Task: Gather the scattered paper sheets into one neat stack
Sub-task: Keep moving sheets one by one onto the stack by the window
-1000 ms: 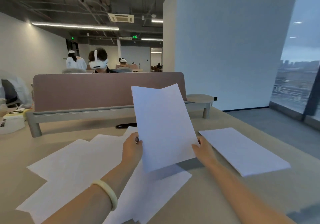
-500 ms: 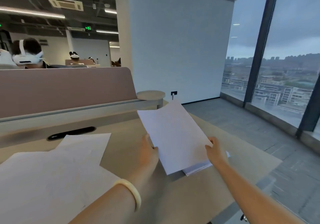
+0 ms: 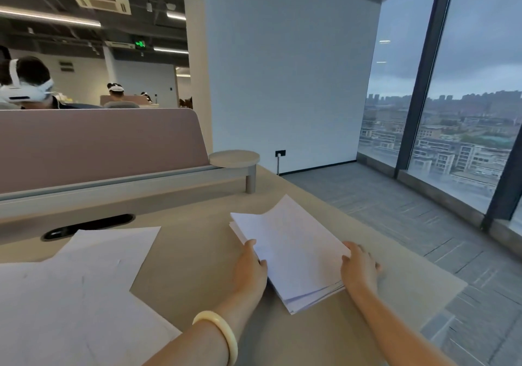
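A stack of white paper sheets [image 3: 291,249] lies on the beige table [image 3: 197,252] near its right edge. The top sheet lies on the stack, its far edge slightly curled up. My left hand [image 3: 250,266] grips the stack's left edge, thumb on top. My right hand [image 3: 358,266] holds the stack's right edge with fingers on the table. Several loose white sheets [image 3: 76,289] lie overlapping at the left, apart from the stack.
A mauve desk divider [image 3: 99,142] on a grey rail runs across the back. A dark cable slot [image 3: 87,225] is cut into the table behind the loose sheets. The table's right edge drops to grey floor [image 3: 395,210]. People wearing headsets sit beyond the divider.
The sheet that both hands held up in the air has come down onto the stack at the right. The view has turned right, following the hands.
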